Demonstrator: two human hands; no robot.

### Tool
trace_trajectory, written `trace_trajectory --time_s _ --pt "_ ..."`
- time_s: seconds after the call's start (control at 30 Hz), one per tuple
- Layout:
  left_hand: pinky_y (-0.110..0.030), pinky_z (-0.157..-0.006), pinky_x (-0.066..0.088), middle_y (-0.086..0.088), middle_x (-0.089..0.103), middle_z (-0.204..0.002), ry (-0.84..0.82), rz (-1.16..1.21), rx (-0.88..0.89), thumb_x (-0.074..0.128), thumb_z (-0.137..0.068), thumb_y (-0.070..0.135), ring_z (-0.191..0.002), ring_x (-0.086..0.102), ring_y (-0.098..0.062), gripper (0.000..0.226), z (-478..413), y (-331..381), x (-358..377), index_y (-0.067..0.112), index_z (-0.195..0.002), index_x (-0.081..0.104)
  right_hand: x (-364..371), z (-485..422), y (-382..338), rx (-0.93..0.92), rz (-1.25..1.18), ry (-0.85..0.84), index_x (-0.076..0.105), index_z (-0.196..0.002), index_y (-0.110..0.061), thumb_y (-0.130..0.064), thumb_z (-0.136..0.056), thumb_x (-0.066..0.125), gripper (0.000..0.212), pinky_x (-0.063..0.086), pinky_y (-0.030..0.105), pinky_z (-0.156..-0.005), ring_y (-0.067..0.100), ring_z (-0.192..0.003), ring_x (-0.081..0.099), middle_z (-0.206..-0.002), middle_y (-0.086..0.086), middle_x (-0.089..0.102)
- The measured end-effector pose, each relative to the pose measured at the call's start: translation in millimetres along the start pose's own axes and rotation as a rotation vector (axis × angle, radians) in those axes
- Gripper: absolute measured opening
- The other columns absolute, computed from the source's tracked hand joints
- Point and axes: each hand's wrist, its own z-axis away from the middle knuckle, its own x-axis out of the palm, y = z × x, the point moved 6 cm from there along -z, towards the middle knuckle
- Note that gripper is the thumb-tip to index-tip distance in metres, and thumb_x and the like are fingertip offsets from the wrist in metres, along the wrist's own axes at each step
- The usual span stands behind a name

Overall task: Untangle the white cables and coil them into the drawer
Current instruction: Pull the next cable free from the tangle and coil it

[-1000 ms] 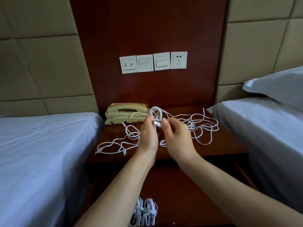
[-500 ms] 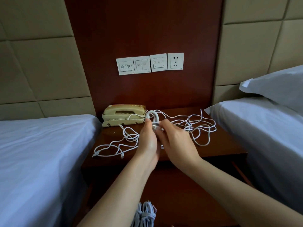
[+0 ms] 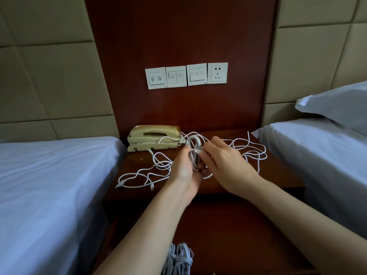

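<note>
Above the dark wooden bedside table (image 3: 278, 175), the left hand (image 3: 184, 171) grips a small coil of white cable (image 3: 193, 149), its fingers closed around the lower part of the loops with the palm turned toward the camera. The right hand (image 3: 224, 161) meets the coil from the right, its fingers (image 3: 206, 152) pinched on the cable's connector end at the middle of the coil.

The remaining loose white cables (image 3: 250, 149) lie tangled across the table top: one group sprawls to the left of the hands, with two connector ends near the table's front left edge, and another group loops to the right, behind the right hand.

A beige telephone (image 3: 154, 137) sits at the back left of the table, against the wooden wall panel. Above it on the panel is a row of white switch plates (image 3: 175, 77) with a socket at the right end.

At the bottom of the view, two finished bundles of white cable (image 3: 178, 259) lie side by side in the open drawer (image 3: 238, 235). A white-sheeted bed (image 3: 49, 185) stands on each side of the table.
</note>
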Motion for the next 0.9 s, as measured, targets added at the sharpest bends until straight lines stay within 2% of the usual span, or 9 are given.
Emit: trace_trajectory --time_s 0.1,0.2,0.3,0.37,0.43,0.5,0.63,0.8,0.9 --pt "-0.014 -0.04 0.039 -0.004 0.046 -0.065 -0.014 0.018 -0.023 0.027 -0.102 0.026 -0.055 0.037 -0.012 0.036 -0.4 -1.1 -0.2 0.012 -0.083 0.054 1.0 -1.4 -0.1 -0.028 0.046 -0.047 0.054 -0.09 -0.01 -0.028 -0.098 0.041 0.023 0.045 0.047 -0.065 0.032 -0.072 0.054 -0.089 -0.001 0.038" --pt "-0.022 -0.053 0.045 -0.008 0.054 -0.074 -0.02 -0.037 0.001 0.026 -0.102 0.027 -0.064 0.047 -0.015 0.035 0.9 -0.7 2.1 0.01 -0.093 0.055 3.0 -3.8 2.9 0.016 0.008 -0.043 0.053 -0.084 -0.012 -0.026 -0.098 0.042 0.023 0.044 0.044 -0.067 0.029 -0.073 0.053 -0.088 0.001 0.042" --pt "-0.027 -0.063 0.047 -0.014 0.055 -0.087 0.016 -0.126 0.073 0.026 -0.103 0.032 -0.077 0.053 -0.019 0.039 2.4 1.1 4.3 0.008 -0.094 0.056 2.0 -6.1 9.8 0.155 -0.138 -0.024 0.057 -0.075 -0.01 -0.023 -0.095 0.051 0.024 0.043 0.034 -0.065 0.024 -0.072 0.056 -0.081 0.006 0.058" --pt "-0.031 -0.076 0.049 -0.014 0.06 -0.093 0.029 -0.132 0.13 0.026 -0.103 0.033 -0.084 0.059 -0.019 0.041 3.3 1.5 5.3 0.009 -0.095 0.058 -2.2 -4.9 13.7 0.245 -0.241 0.049 0.063 -0.077 -0.008 -0.022 -0.092 0.057 0.021 0.041 0.02 -0.058 0.017 -0.067 0.059 -0.074 0.003 0.064" --pt "-0.04 -0.096 0.047 -0.013 0.064 -0.101 0.038 -0.132 0.186 0.028 -0.102 0.034 -0.101 0.062 -0.023 0.039 2.8 1.7 4.9 0.014 -0.095 0.061 -5.3 -2.2 12.9 0.28 -0.266 0.132 0.059 -0.077 -0.009 -0.021 -0.091 0.059 0.018 0.039 0.01 -0.056 0.003 -0.064 0.054 -0.07 -0.007 0.057" --pt "-0.049 -0.104 0.041 -0.014 0.065 -0.103 0.043 -0.148 0.219 0.029 -0.102 0.035 -0.11 0.059 -0.03 0.04 3.1 0.5 3.2 0.018 -0.09 0.063 -3.6 1.5 12.1 0.291 -0.306 0.187 0.052 -0.077 -0.012 -0.017 -0.09 0.06 0.017 0.036 0.006 -0.057 -0.011 -0.062 0.051 -0.065 -0.014 0.047" --pt "-0.05 -0.104 0.041 -0.017 0.066 -0.109 0.009 -0.161 0.214 0.03 -0.101 0.038 -0.11 0.06 -0.029 0.041 4.9 -1.7 2.8 0.016 -0.098 0.065 0.6 7.6 13.9 0.304 -0.383 0.254 0.05 -0.076 -0.01 -0.015 -0.09 0.061 0.018 0.037 0.006 -0.056 -0.02 -0.06 0.048 -0.058 -0.011 0.048" --pt "-0.049 -0.105 0.04 -0.013 0.067 -0.103 -0.016 -0.181 0.254 0.039 -0.084 0.047 -0.112 0.059 -0.03 0.041 6.0 3.0 3.3 0.017 -0.089 0.066 10.8 9.1 14.9 0.424 -0.552 0.322 0.054 -0.071 -0.015 -0.019 -0.089 0.063 0.021 0.038 0.011 -0.052 -0.001 -0.055 0.053 -0.064 -0.005 0.058" --pt "-0.048 -0.102 0.043 -0.01 0.065 -0.093 -0.022 -0.201 0.272 0.039 -0.09 0.044 -0.105 0.06 -0.031 0.038 6.3 8.7 2.4 0.016 -0.084 0.064 15.1 7.3 14.0 0.451 -0.649 0.285 0.059 -0.075 -0.01 -0.021 -0.089 0.062 0.018 0.051 0.028 -0.061 0.01 -0.061 0.06 -0.067 0.001 0.063"
